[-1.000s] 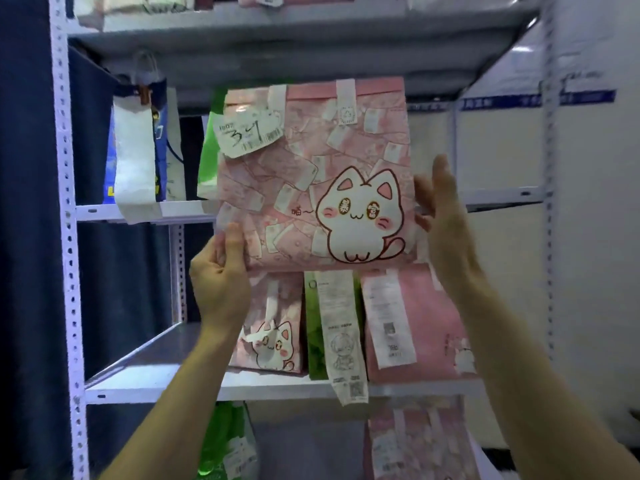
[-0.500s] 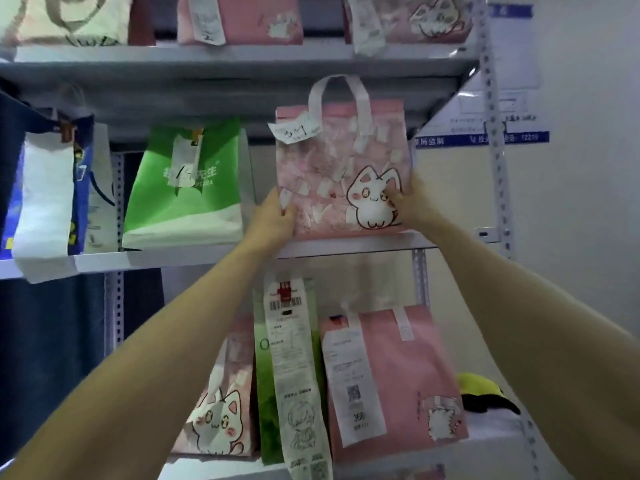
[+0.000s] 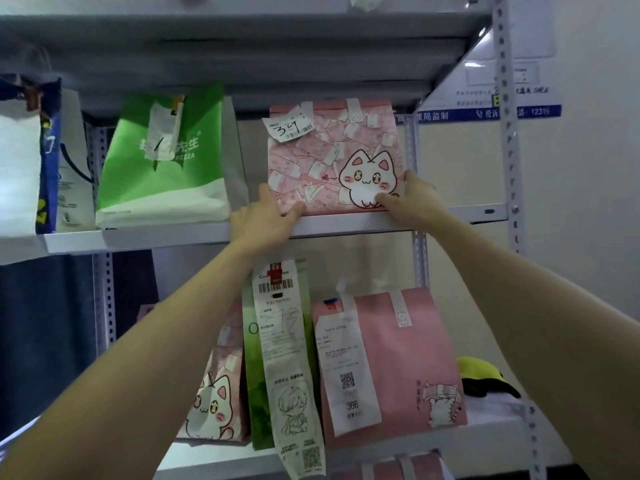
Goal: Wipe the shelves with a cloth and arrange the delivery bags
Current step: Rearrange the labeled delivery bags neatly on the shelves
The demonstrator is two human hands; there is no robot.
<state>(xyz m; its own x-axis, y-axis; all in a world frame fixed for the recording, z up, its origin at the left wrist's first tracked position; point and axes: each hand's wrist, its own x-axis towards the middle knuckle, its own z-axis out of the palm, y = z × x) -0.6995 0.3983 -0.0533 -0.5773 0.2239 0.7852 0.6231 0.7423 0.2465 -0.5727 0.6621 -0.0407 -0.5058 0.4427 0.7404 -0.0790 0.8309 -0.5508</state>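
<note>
A pink delivery bag with a white cat print (image 3: 329,157) and a tag reading 347 stands upright on the middle shelf (image 3: 194,233), right of a green and white bag (image 3: 166,161). My left hand (image 3: 266,216) grips its lower left corner at the shelf edge. My right hand (image 3: 412,199) holds its lower right corner, thumb across the cat. On the shelf below stand a small pink cat bag (image 3: 218,386), a green bag with a long receipt (image 3: 287,368) and a plain pink bag (image 3: 394,358).
A blue and white bag (image 3: 31,157) stands at the far left of the middle shelf. A yellow and black cloth (image 3: 485,375) lies on the lower shelf's right end. White perforated uprights (image 3: 509,133) frame the rack; a wall with a notice is behind.
The pink cat bag went from held in the air to standing on the middle shelf beside the green bag. Both hands stayed on its lower corners; the handles have dropped out of sight.
</note>
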